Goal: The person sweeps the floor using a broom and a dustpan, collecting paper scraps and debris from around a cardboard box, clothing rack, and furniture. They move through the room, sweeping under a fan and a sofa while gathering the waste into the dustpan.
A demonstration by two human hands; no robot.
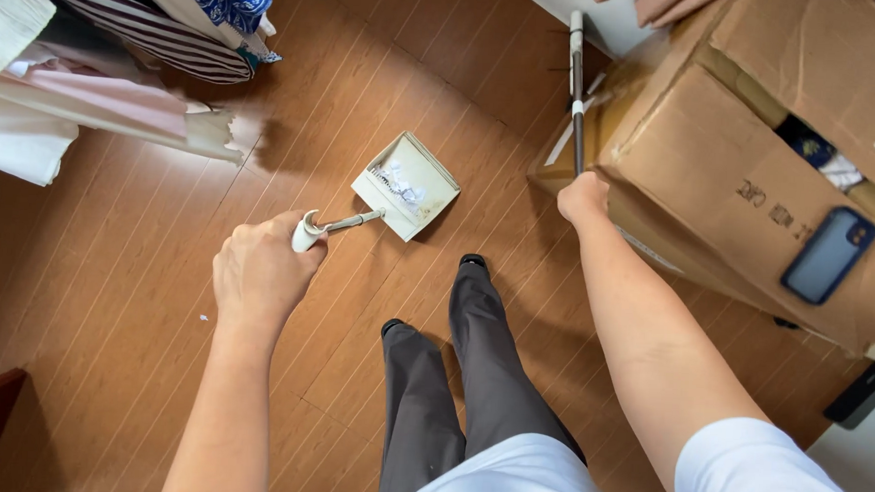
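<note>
White dustpan [407, 185], left hand [258, 272], broom [577, 91], right hand [583, 197]

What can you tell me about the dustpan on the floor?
The dustpan is cream, plastic-looking, square, with raised walls and a slim metal-looking handle ending in a white grip. It rests on the wooden floor with pale scraps and dust inside. The left hand is closed around the grip.
</note>
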